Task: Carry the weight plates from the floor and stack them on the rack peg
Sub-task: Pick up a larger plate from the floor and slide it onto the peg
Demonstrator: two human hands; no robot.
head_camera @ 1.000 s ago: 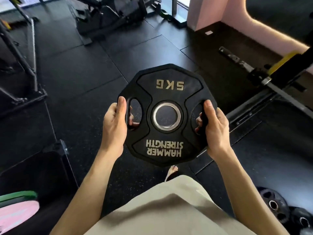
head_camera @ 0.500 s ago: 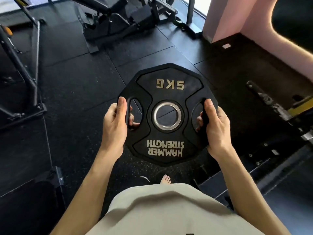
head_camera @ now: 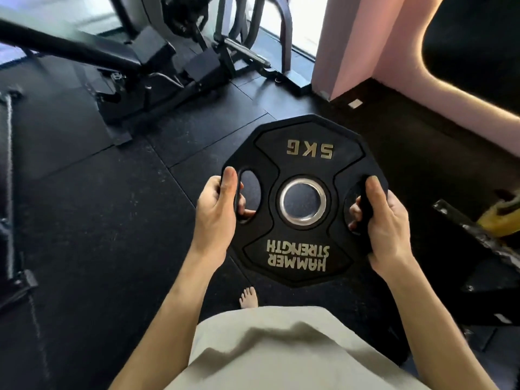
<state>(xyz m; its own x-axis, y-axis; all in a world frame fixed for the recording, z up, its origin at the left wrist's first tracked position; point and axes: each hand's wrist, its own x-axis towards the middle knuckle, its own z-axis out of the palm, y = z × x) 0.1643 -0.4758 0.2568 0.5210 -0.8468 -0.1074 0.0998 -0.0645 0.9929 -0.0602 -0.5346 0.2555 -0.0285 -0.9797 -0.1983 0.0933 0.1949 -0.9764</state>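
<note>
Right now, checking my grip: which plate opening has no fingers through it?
The steel-ringed centre hole; the left hand and right hand fill both side openings.

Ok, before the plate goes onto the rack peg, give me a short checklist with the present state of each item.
1. Left hand has a grip on the 5 kg plate through its slot: ok.
2. Right hand has a grip through the opposite slot: ok.
3. Plate clear of the floor: ok.
4. Centre hole unobstructed: ok.
5. Rack peg in view: not ok.
6. Bare foot out from under the plate: cannot tell.
</note>
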